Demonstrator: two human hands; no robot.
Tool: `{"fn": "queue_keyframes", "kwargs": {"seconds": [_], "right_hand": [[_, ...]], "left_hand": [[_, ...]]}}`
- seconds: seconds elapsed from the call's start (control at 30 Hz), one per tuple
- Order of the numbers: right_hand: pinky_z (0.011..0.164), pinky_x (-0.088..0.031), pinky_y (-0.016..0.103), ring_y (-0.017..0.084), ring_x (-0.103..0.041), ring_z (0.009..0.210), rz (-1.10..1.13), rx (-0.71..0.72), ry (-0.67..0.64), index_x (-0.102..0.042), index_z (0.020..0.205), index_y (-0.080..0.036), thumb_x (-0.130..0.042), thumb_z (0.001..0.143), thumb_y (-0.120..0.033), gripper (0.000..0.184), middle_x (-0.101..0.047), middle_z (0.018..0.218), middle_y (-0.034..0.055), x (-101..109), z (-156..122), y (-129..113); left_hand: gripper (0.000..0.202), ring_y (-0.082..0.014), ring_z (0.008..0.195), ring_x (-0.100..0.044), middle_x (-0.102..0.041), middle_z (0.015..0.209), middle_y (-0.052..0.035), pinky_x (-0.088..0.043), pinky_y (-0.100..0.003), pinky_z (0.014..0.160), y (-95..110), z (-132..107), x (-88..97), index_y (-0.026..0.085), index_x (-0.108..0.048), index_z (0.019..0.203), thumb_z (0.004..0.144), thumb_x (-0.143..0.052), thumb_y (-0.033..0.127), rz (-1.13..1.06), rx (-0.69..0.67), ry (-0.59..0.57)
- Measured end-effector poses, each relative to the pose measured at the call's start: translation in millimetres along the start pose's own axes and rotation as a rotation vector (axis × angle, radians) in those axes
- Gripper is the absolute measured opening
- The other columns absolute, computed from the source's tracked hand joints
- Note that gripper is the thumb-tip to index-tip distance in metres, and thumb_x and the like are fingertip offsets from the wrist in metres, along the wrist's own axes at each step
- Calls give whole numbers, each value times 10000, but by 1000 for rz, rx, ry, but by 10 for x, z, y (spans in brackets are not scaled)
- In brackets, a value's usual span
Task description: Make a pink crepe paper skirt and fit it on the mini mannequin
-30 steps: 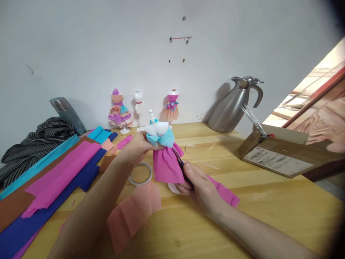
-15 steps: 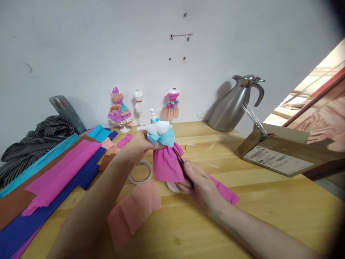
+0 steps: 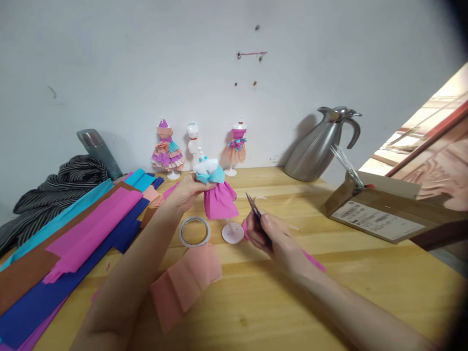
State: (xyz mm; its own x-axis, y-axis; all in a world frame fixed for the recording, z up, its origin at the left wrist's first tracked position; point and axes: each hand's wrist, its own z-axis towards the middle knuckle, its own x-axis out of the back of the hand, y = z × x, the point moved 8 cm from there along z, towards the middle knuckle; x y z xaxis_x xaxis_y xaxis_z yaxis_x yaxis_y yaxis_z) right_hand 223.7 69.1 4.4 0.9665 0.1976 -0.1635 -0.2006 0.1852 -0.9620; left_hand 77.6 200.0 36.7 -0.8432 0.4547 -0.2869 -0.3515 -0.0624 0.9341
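Note:
My left hand [image 3: 188,191] grips a small white dress-form mannequin [image 3: 206,166] at its waist, tilted so its round base points towards me. It wears a light blue paper top [image 3: 216,175] and a gathered magenta paper skirt [image 3: 220,202]. To the right, my right hand [image 3: 268,234] is closed around scissors [image 3: 255,208], blades pointing up and left, apart from the skirt. Magenta crepe paper [image 3: 313,261] shows partly behind that hand. Below the mannequin lie a roll of tape [image 3: 195,231] and a folded peach paper strip [image 3: 186,282].
Stacked coloured crepe paper [image 3: 84,234] and a striped cloth [image 3: 54,190] fill the left side. Three small mannequins stand by the wall, one in a ruffled dress [image 3: 167,151]. A steel jug [image 3: 310,146] and a cardboard box [image 3: 380,207] are at the right.
The scissors have come away from the magenta skirt and moved right with my right hand. My left hand has shifted the mannequin slightly left, and its base now shows.

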Motion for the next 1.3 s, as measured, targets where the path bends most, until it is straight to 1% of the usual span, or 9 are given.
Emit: {"fn": "queue_keyframes", "kwargs": {"seconds": [0.13,0.27,0.4,0.5,0.6,0.73,0.9,1.07,1.3], "right_hand": [[513,-273,274,135,-357,543,-318,28,-60,-575,749,-205,-499,936,-531,383,-445,608,-13,113,-223,103],[607,-357,308,187,-505,669,-812,144,-284,-636,853,-208,-547,921,-296,143,-601,772,53,-39,-470,248],[727,-424,376,252,-563,829,-1142,183,-383,-673,983,-183,-558,863,-194,166,-652,908,112,-161,-556,357],[765,-434,411,276,-566,878,-1064,278,-304,-693,945,-189,-606,854,-250,140,-675,929,124,-179,-478,97],[711,-436,364,223,-589,786,-762,281,35,-695,862,-204,-609,879,-269,110,-684,847,89,14,-252,-354],[592,-400,301,170,-561,645,-524,226,180,-703,793,-196,-639,797,-277,104,-692,741,43,8,131,-651],[549,-401,284,147,-543,544,-503,144,220,-617,629,-179,-603,747,-346,205,-613,566,16,-94,448,-596],[506,-379,268,125,-501,509,-561,186,257,-581,616,-184,-594,739,-365,219,-578,549,1,-121,468,-599],[497,-362,254,114,-496,509,-714,218,280,-575,603,-181,-611,734,-283,170,-572,544,-6,-145,470,-634]], "left_hand": [[309,-126,749,-637,-704,779,-1,-488,-290,818,45,8,13,153,-711,757,494,-872,176,-9,-38,10],[330,-176,780,-653,-696,713,-21,-497,-335,850,91,-21,-57,126,-703,714,444,-886,178,42,-24,-17],[402,-237,918,-672,-716,778,-48,-495,-373,905,102,-56,-141,122,-710,768,427,-903,211,58,-2,-89],[467,-249,973,-670,-728,840,-60,-495,-374,918,108,-73,-177,127,-712,823,408,-914,198,49,2,-123],[459,-247,957,-675,-735,860,-81,-506,-360,900,115,-90,-195,115,-706,808,408,-922,182,42,8,-125],[458,-244,932,-679,-741,886,-98,-521,-349,863,134,-107,-215,104,-706,810,420,-929,189,42,-3,-128],[518,-228,874,-685,-744,872,-87,-534,-318,790,127,-86,-184,106,-727,875,413,-939,206,35,-5,-128],[449,-249,908,-680,-743,875,-86,-535,-353,840,120,-65,-195,112,-719,825,441,-930,214,62,-32,-142],[499,-195,805,-679,-744,832,-50,-538,-308,790,76,-66,-204,130,-740,873,410,-924,156,48,-7,-134]]}}
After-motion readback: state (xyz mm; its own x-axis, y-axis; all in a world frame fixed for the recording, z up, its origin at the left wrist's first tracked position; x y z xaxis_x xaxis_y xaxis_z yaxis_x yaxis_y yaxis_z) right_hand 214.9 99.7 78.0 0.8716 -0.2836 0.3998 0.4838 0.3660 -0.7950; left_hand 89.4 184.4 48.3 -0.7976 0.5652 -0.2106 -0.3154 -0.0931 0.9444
